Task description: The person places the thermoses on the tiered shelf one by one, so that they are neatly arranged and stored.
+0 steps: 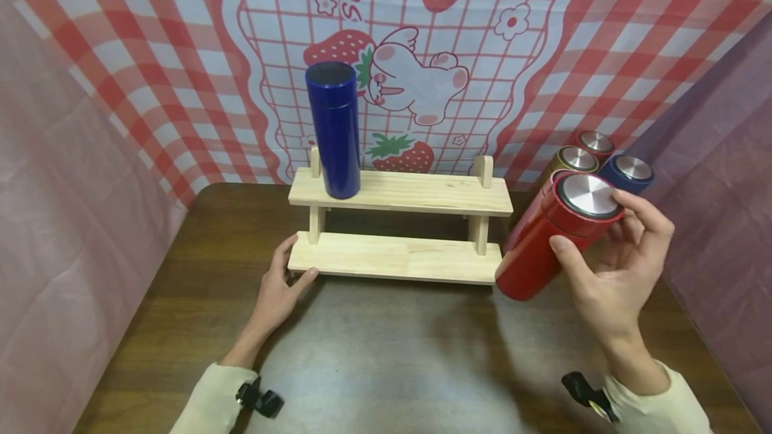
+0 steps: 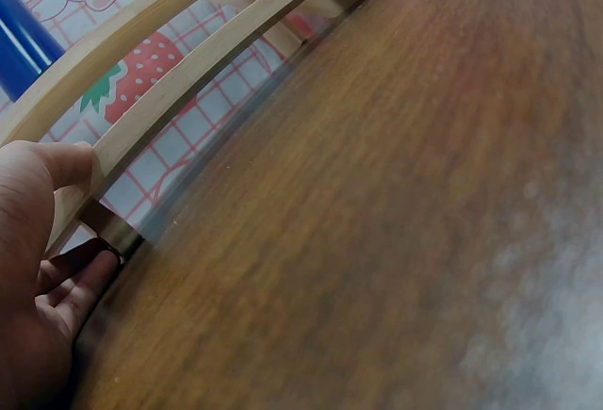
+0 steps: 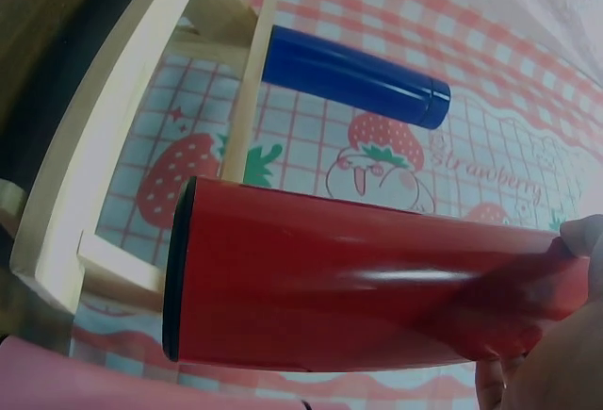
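Observation:
My right hand (image 1: 627, 273) grips a red thermos (image 1: 537, 253) near its silver-topped lid, thumb on the near side and fingers round the far side. The thermos leans with its base toward the right end of a two-tier wooden shelf (image 1: 398, 256); in the right wrist view its dark base (image 3: 179, 269) shows. My left hand (image 1: 280, 290) holds the left end of the lower tier, and the left wrist view shows the thumb over the board (image 2: 141, 132) with fingers below it. A blue thermos (image 1: 334, 132) stands upright at the left of the upper tier.
Behind the red thermos at the right stand more thermoses: a pink one (image 1: 523, 223) partly hidden, a gold one (image 1: 575, 158), a dark red one (image 1: 596, 142) and a blue one (image 1: 633, 169). A strawberry-print cloth (image 1: 265, 32) hangs behind the brown table (image 1: 374, 353).

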`<state>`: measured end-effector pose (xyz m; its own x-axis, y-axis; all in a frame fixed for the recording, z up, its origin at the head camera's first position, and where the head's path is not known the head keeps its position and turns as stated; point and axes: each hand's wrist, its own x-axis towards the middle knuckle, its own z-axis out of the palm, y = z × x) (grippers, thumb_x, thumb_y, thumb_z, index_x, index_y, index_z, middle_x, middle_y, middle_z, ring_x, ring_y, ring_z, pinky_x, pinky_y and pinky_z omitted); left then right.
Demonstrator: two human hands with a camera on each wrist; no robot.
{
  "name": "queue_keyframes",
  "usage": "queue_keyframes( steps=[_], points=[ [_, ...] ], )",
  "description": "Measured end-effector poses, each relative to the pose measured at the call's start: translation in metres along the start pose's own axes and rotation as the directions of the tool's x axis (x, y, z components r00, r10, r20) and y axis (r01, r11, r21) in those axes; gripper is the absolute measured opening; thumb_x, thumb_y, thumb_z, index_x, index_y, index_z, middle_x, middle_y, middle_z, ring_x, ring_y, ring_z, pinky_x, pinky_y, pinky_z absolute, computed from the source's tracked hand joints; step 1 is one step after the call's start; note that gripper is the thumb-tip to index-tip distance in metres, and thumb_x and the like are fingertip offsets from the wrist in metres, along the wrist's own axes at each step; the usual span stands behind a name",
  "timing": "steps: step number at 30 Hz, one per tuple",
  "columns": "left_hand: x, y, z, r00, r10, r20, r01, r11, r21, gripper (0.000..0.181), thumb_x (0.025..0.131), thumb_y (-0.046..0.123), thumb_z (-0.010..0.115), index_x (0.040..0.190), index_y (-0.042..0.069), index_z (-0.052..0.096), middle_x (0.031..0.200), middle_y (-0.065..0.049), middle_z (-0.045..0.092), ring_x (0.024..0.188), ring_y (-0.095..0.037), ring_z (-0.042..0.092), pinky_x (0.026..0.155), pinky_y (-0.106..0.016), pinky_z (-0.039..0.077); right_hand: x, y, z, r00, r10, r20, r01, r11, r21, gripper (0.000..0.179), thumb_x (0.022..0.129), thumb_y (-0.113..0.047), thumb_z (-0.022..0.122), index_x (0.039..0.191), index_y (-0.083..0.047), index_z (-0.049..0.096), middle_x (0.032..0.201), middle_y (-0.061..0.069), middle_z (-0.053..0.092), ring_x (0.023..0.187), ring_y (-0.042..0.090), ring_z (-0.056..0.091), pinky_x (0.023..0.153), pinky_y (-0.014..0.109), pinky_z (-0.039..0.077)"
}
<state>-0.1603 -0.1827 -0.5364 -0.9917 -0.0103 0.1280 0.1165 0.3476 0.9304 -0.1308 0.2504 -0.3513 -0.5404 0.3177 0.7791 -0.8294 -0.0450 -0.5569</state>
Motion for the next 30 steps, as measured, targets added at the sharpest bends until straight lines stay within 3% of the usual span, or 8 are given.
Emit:
queue_keyframes(
  steps=[4, 12, 22, 30],
  points=[
    [0.001, 0.001, 0.000, 1.000, -0.025, 0.006, 0.025, 1.000, 0.002, 0.084, 0.105, 0.018, 0.079, 0.173, 0.012, 0.030, 0.156, -0.029, 0.060, 0.133, -0.040, 0.066, 0.111, -0.056, 0.052, 0.001, 0.000, 0.008, 0.999, 0.010, 0.030, -0.010, 1.000, -0.027, 0.070, 0.077, 0.016, 0.086, 0.136, 0.016, 0.050, 0.128, 0.027, 0.070, 0.116, 0.033, 0.070, 0.101, 0.030, 0.058],
    [0.001, 0.001, 0.000, 1.000, -0.023, 0.004, 0.023, 1.000, 0.008, 0.084, 0.105, 0.018, 0.080, 0.173, 0.011, 0.030, 0.154, -0.029, 0.061, 0.131, -0.040, 0.066, 0.109, -0.052, 0.053, 0.004, 0.001, 0.021, 0.996, 0.023, 0.091, -0.016, 0.997, -0.078, 0.070, 0.083, 0.004, 0.092, 0.138, 0.014, 0.050, 0.131, 0.023, 0.070, 0.118, 0.030, 0.070, 0.104, 0.029, 0.057],
    [0.000, 0.002, 0.000, 1.000, -0.019, 0.005, 0.019, 1.000, -0.004, 0.083, 0.106, 0.016, 0.078, 0.173, 0.009, 0.030, 0.159, -0.031, 0.056, 0.137, -0.043, 0.063, 0.114, -0.058, 0.050, 0.009, 0.008, 0.032, 0.988, 0.017, 0.151, 0.008, 0.986, -0.165, 0.073, 0.087, -0.006, 0.093, 0.142, 0.013, 0.049, 0.136, 0.021, 0.068, 0.119, 0.030, 0.069, 0.105, 0.029, 0.057],
    [0.000, 0.001, 0.000, 1.000, -0.017, 0.004, 0.017, 1.000, 0.004, 0.083, 0.106, 0.015, 0.078, 0.173, 0.008, 0.030, 0.158, -0.030, 0.057, 0.138, -0.041, 0.062, 0.116, -0.059, 0.049, 0.014, 0.017, 0.043, 0.977, 0.023, 0.212, 0.015, 0.984, -0.179, 0.077, 0.090, -0.015, 0.094, 0.145, 0.013, 0.047, 0.134, 0.017, 0.068, 0.119, 0.030, 0.068, 0.106, 0.031, 0.056]
  ],
)
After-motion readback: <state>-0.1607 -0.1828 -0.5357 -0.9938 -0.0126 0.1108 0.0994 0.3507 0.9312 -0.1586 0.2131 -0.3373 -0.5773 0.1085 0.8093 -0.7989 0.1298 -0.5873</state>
